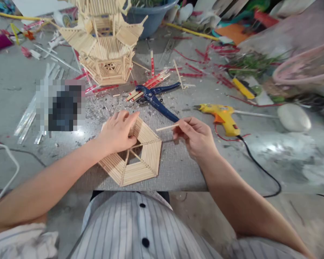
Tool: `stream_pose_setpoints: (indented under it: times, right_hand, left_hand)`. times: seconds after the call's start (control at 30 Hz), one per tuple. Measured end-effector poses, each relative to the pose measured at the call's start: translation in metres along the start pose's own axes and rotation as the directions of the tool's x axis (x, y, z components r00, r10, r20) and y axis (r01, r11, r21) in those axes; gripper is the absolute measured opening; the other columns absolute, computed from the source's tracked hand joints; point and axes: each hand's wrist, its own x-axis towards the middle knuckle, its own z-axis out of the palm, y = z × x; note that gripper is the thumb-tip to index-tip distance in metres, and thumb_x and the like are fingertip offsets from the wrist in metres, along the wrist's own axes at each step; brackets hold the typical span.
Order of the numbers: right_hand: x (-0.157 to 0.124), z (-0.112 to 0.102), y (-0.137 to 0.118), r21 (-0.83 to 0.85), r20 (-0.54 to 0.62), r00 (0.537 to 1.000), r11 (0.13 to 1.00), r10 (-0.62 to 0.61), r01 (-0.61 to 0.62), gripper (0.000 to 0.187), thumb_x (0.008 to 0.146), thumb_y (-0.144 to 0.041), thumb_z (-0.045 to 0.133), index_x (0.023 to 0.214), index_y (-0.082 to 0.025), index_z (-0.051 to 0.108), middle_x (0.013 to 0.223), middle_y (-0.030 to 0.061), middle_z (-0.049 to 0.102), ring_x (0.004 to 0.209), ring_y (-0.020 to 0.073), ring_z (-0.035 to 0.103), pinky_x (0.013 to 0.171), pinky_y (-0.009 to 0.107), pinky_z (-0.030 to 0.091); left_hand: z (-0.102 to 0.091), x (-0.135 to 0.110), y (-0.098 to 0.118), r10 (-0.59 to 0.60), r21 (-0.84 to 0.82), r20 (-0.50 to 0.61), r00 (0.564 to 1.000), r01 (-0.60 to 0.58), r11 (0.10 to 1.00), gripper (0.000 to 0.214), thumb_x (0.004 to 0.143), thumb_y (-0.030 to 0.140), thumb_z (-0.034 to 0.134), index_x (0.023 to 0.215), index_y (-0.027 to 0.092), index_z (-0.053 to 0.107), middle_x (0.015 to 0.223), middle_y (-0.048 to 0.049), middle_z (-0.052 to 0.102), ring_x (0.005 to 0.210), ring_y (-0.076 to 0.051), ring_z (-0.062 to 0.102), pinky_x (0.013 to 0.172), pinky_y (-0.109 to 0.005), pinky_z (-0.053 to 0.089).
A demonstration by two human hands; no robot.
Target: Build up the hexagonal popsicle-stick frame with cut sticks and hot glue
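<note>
A flat hexagonal frame of wooden sticks [147, 158] lies on the grey board in front of me. My left hand [117, 131] rests on its upper left part, fingers curled and pressing down on the sticks. My right hand [196, 136] is just right of the frame, fingers pinched on a thin wooden stick [166, 127] that points left toward the frame.
A tall stick pagoda model [105, 43] stands at the back. Blue-handled cutters [158, 99] lie by a bundle of sticks. A yellow glue gun [223, 117] with a black cord lies to the right. Red scraps and clutter cover the floor beyond.
</note>
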Motion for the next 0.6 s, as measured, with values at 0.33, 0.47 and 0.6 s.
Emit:
stream_pose_setpoints:
  times: [0.33, 0.47, 0.6]
  right_hand:
    - [0.02, 0.025, -0.004, -0.349, 0.217, 0.942, 0.881, -0.256, 0.32, 0.025, 0.08, -0.043, 0.065, 0.069, -0.021, 0.066, 0.068, 0.0006, 0.065, 0.066, 0.0127, 0.058, 0.062, 0.029, 0.046]
    - [0.013, 0.024, 0.006, -0.35, 0.298, 0.868, 0.8, -0.398, 0.487, 0.015, 0.083, -0.035, 0.065, 0.074, -0.023, 0.07, 0.083, 0.0024, 0.069, 0.084, 0.0152, 0.063, 0.08, 0.034, 0.048]
    - [0.006, 0.02, 0.006, -0.346, 0.365, 0.825, 0.76, -0.431, 0.55, 0.011, 0.083, -0.035, 0.067, 0.078, -0.026, 0.071, 0.086, 0.0025, 0.069, 0.088, 0.016, 0.063, 0.081, 0.035, 0.049]
  left_hand:
    - [0.001, 0.028, -0.032, 0.125, -0.185, -0.102, 0.987, -0.143, 0.972, 0.032, 0.08, 0.024, 0.057, 0.108, 0.012, 0.065, 0.116, -0.0132, 0.063, 0.112, -0.024, 0.056, 0.101, -0.04, 0.041]
    - [-0.01, 0.02, -0.029, 0.104, -0.194, -0.158, 0.982, -0.134, 0.972, 0.017, 0.083, 0.026, 0.057, 0.081, 0.014, 0.069, 0.086, -0.0078, 0.069, 0.086, -0.018, 0.061, 0.085, -0.035, 0.045]
    - [-0.011, 0.014, -0.012, 0.216, -0.296, 0.033, 0.976, -0.196, 0.935, 0.02, 0.084, 0.033, 0.06, 0.08, 0.017, 0.071, 0.076, -0.0037, 0.07, 0.074, -0.014, 0.061, 0.07, -0.027, 0.042]
